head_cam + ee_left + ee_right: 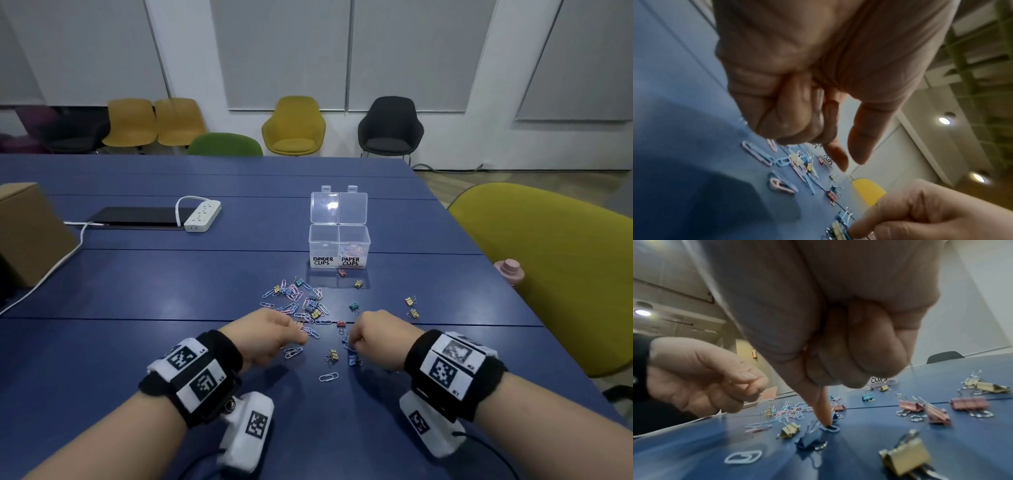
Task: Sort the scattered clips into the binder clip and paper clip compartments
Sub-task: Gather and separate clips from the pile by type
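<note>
Two hands work low over the blue table (137, 281), close to its near edge, wrists apart with loose clips between them. The right hand (378, 334) has most fingers curled into the palm and one finger stretched straight down; in the right wrist view that fingertip (826, 420) presses on a light blue paper clip (829, 429) lying flat on the table. It grips nothing. A blue binder clip (809, 440) lies just beside that paper clip, and a yellow binder clip (790, 430) sits near it.

The left hand (270, 334) has its outer fingers folded in, while the thumb (865, 139) and a fingertip (835, 155) point down with a small gap between them. Whether anything sits inside the folded fingers cannot be told; a pale streak there is too blurred to name.

Most of the scattered clips (301, 301) lie in a mixed pile toward the middle of the table, beyond the left hand, with several binder clips strewn singly toward the right edge. A white paper clip (329, 377) lies alone nearest the person.

Further back stands the clear box (339, 240), its lids up. The paper clip compartment (354, 246), on the right, holds some paper clips; the binder clip compartment (323, 246) adjoins it on the left.
</note>
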Available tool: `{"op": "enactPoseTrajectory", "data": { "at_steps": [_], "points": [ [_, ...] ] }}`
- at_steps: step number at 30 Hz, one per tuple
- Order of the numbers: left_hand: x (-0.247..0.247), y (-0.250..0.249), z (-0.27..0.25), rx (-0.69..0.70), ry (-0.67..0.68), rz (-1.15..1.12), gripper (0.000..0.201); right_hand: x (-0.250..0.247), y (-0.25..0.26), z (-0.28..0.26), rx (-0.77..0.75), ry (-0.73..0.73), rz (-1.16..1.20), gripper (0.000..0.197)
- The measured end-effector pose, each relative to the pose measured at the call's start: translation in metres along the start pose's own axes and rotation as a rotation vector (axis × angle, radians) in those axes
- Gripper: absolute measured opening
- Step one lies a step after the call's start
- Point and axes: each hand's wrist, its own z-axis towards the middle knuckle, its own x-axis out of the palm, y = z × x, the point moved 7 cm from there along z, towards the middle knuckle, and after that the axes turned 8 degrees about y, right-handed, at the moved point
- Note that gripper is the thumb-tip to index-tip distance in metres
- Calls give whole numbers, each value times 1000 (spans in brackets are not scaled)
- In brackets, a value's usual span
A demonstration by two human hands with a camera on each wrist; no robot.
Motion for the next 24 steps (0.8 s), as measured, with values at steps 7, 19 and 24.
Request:
{"op": "enactPoseTrajectory", "data": {
  "at_steps": [7,19,24],
  "points": [
    [-11,-20,1,86,-151,595,14,7,23,-2,-130,80,-68,35],
    [-2,-17,21,-41,-121,902,18,20,45,-3,-146,76,-238,30],
    [-1,-14,25,-62,-113,975,23,23,44,-1,-115,56,-211,20]
  ]
}}
